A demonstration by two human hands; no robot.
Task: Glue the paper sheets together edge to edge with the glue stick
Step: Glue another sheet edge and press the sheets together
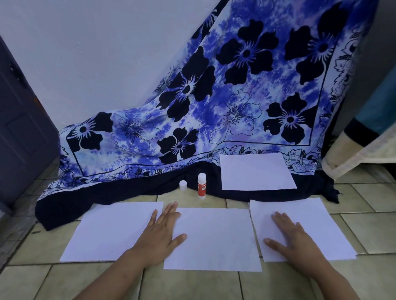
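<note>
While the left hand [160,234] lies flat, fingers straight, across the meeting edges of the left sheet [112,231] and middle sheet [216,239], the right hand [294,238] rests flat on the right sheet [311,222]. Tiled floor [197,289] surrounds them. Beyond stand one glue stick [202,186] and a small white cap [183,185]; a fourth sheet [256,171] lies on the patterned cloth [235,81].

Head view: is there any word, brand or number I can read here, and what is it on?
Glue stick: white lettering on its red label, too blurred to read.
Loose white cap: no marking visible.
Paper sheets: blank.
Flowered cloth: pattern only, no words.
No readable text anywhere.
</note>
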